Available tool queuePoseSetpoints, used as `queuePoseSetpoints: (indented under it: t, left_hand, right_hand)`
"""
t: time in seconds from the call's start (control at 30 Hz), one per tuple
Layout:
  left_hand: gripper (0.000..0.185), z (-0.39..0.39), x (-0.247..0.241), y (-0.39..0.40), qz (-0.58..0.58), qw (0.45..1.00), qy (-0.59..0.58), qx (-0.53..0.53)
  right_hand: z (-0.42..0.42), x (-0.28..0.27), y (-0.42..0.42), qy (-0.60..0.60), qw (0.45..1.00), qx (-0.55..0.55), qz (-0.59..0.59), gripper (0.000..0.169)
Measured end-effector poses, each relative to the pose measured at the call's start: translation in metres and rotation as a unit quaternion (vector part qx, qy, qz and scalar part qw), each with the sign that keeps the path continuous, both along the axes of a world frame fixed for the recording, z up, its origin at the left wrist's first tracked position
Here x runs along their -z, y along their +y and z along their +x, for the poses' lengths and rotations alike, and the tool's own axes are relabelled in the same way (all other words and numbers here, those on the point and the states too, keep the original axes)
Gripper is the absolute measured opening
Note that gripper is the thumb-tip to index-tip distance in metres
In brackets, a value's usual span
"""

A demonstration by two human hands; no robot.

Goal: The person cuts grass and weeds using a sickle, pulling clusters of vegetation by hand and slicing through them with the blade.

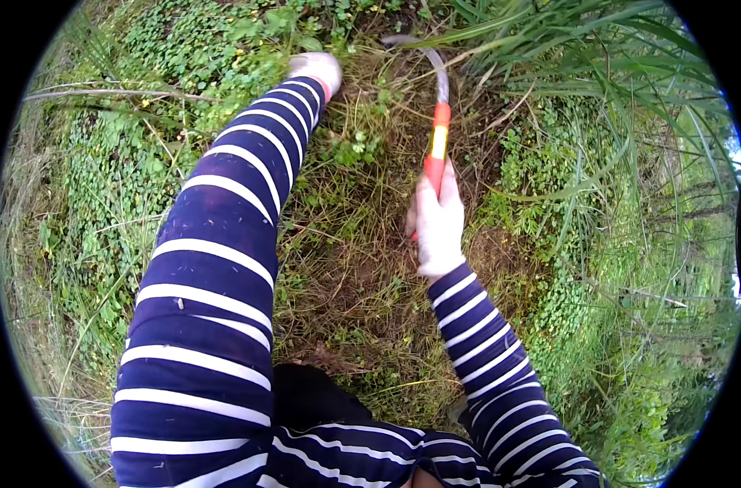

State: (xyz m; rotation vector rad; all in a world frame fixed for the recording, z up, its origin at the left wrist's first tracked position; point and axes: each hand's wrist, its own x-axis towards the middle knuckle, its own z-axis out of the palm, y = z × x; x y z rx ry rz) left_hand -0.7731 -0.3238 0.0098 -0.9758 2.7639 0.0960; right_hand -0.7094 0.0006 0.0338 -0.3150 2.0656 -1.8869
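My right hand (438,222), in a white glove, is wrapped around the red handle (438,131) of a sickle. A yellow band rings that handle. Beyond it the curved metal blade (442,76) hooks to the left, low among dry stems beside long grass blades. Farther up and to the left is my left hand (319,72), in a white glove with a pink cuff. It is stretched out over low green weeds (279,30). Its fingers are blurred and partly hidden, so whether it grips anything is unclear.
Tall long-bladed grass (565,55) leans in from the upper right. Cut, dry stems (352,268) litter the soil between my arms. Leafy ground cover (111,201) spreads on the left, with a long dry stalk (120,93) across it. Thin branches (687,210) stand at the right.
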Motion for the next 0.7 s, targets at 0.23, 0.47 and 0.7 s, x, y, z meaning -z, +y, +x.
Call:
queuePoseSetpoints:
  t: [0.23, 0.47, 0.7]
  left_hand:
    - [0.039, 0.017, 0.0, 0.004, 0.01, 0.999, -0.01, 0.041]
    - [0.038, 0.128, -0.032, 0.04, 0.08, 0.981, 0.115, 0.138]
    - [0.026, 0.199, -0.026, 0.083, -0.014, 0.976, 0.124, 0.177]
  right_hand:
    - [-0.132, 0.0, -0.079, 0.347, 0.867, -0.141, 0.328, 0.062]
    - [0.028, 0.027, 0.127, 0.101, 0.91, -0.135, 0.38, 0.068]
    - [0.032, -0.023, 0.119, 0.123, 0.938, -0.121, 0.3, 0.068]
